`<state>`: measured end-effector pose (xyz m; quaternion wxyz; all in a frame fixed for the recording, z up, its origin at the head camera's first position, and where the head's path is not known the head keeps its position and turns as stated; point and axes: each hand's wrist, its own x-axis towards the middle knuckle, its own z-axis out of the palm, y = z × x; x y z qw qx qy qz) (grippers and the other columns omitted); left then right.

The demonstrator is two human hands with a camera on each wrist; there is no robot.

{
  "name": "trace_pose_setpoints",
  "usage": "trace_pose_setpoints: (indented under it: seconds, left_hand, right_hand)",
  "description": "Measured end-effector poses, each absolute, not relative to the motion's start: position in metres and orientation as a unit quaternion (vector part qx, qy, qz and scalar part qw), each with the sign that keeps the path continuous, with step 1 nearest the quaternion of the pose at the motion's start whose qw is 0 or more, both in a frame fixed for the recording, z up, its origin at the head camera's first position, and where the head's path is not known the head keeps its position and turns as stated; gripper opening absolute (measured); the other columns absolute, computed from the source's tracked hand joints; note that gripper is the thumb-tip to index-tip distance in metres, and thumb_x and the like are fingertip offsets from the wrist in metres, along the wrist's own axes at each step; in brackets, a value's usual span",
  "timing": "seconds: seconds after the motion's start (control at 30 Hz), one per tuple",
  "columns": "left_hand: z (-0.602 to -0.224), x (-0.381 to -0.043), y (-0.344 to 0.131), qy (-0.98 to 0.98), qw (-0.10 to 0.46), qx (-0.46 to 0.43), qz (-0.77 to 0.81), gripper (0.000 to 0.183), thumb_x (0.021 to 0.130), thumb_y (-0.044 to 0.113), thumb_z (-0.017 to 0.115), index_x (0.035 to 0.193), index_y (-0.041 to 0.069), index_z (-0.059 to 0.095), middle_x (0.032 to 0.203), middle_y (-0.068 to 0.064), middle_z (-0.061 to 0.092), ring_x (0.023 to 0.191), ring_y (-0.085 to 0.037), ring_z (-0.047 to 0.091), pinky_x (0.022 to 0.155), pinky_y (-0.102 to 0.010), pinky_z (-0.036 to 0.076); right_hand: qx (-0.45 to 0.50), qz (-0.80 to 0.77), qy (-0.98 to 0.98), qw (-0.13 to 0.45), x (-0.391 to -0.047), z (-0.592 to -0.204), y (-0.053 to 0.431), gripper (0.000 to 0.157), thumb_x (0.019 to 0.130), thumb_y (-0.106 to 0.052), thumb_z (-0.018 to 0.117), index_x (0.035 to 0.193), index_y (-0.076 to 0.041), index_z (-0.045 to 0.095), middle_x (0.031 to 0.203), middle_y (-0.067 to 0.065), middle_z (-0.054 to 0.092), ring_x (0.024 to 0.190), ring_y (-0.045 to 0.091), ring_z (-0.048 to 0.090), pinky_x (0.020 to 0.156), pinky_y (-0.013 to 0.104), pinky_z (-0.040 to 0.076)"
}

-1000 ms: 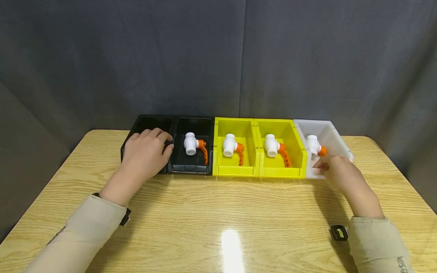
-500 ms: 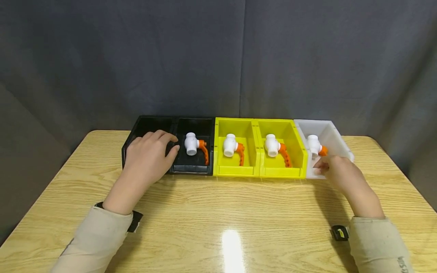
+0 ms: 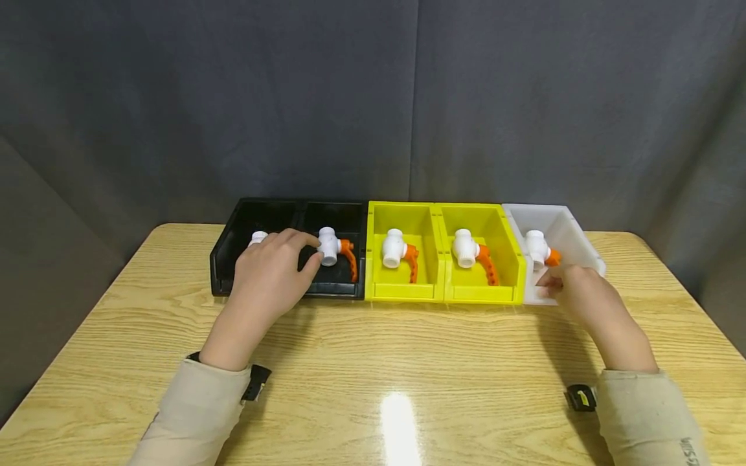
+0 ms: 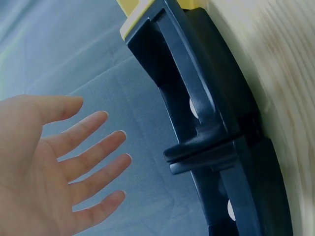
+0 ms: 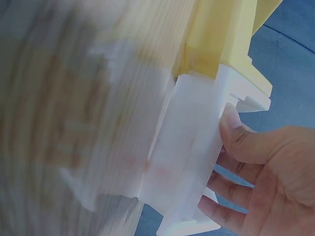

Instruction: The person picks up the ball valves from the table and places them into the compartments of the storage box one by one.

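Observation:
My left hand (image 3: pixel 274 275) hovers over the two black bins with nothing in its grasp. Its fingers spread loosely, apart from the bins in the left wrist view. Behind its knuckles shows the white top of a valve (image 3: pixel 258 238) in the leftmost black bin (image 3: pixel 224 262). Beside its fingertips, a white ball valve (image 3: pixel 328 248) with an orange lever lies in the second black bin (image 3: pixel 329 288). My right hand (image 3: pixel 588 301) reaches over the low front of the white bin (image 3: pixel 574 236), loosely bent fingertips just below another ball valve (image 3: pixel 535 244). The bin wall hides part of those fingers.
Two yellow bins (image 3: pixel 402 294) stand in the middle of the row, each holding a white ball valve (image 3: pixel 393 248) with an orange lever. The wooden table (image 3: pixel 326 369) extends in front. A grey curtain (image 3: pixel 373 97) hangs close behind the bins.
My left hand has moved right, from over the leftmost black bin toward the second one, uncovering a valve's top in the leftmost bin. My right hand has stayed in place.

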<state>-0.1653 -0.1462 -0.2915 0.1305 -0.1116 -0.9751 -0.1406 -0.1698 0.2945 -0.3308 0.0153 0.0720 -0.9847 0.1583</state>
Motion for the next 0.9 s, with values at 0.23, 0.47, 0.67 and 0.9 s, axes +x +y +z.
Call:
trace_pose_setpoints:
  seconds: [0.23,0.47,0.67,0.9]
  left_hand:
    - [-0.293,-0.165,-0.136,-0.972,0.12,-0.115,-0.166,0.032,0.097,0.033,0.065,0.121,0.013,0.069,0.129,-0.008,0.063,0.117,-0.03,0.058,0.093,-0.053,0.048]
    - [-0.296,-0.164,-0.131,-0.97,0.116,-0.127,-0.171,0.031,0.097,0.032,0.065,0.121,0.013,0.069,0.127,-0.007,0.065,0.116,-0.03,0.059,0.093,-0.05,0.049]
    - [-0.3,-0.165,-0.128,-0.97,0.115,-0.127,-0.17,0.032,0.096,0.032,0.067,0.121,0.012,0.069,0.125,-0.007,0.065,0.115,-0.03,0.06,0.095,-0.05,0.049]
    - [-0.302,-0.164,-0.125,-0.973,0.103,-0.126,-0.162,0.035,0.096,0.035,0.066,0.123,0.012,0.068,0.127,-0.007,0.064,0.117,-0.03,0.058,0.097,-0.052,0.047]
  right_hand:
    - [0.082,0.145,-0.986,0.018,-0.169,-0.33,0.298,0.008,0.088,0.002,0.065,0.091,-0.002,0.071,0.086,0.017,0.066,0.079,0.039,0.057,0.073,0.056,0.047]
    - [0.087,0.14,-0.986,-0.003,-0.169,-0.329,0.297,0.008,0.088,0.0,0.069,0.095,0.0,0.072,0.091,0.018,0.067,0.082,0.039,0.058,0.076,0.058,0.048]
    - [0.104,0.148,-0.983,-0.017,-0.169,-0.325,0.296,0.012,0.09,-0.005,0.07,0.099,0.003,0.071,0.095,0.021,0.069,0.089,0.042,0.062,0.081,0.059,0.048]
    - [0.101,0.155,-0.983,-0.008,-0.162,-0.31,0.294,0.023,0.093,-0.016,0.069,0.107,0.003,0.069,0.097,0.02,0.066,0.087,0.038,0.059,0.078,0.058,0.048]
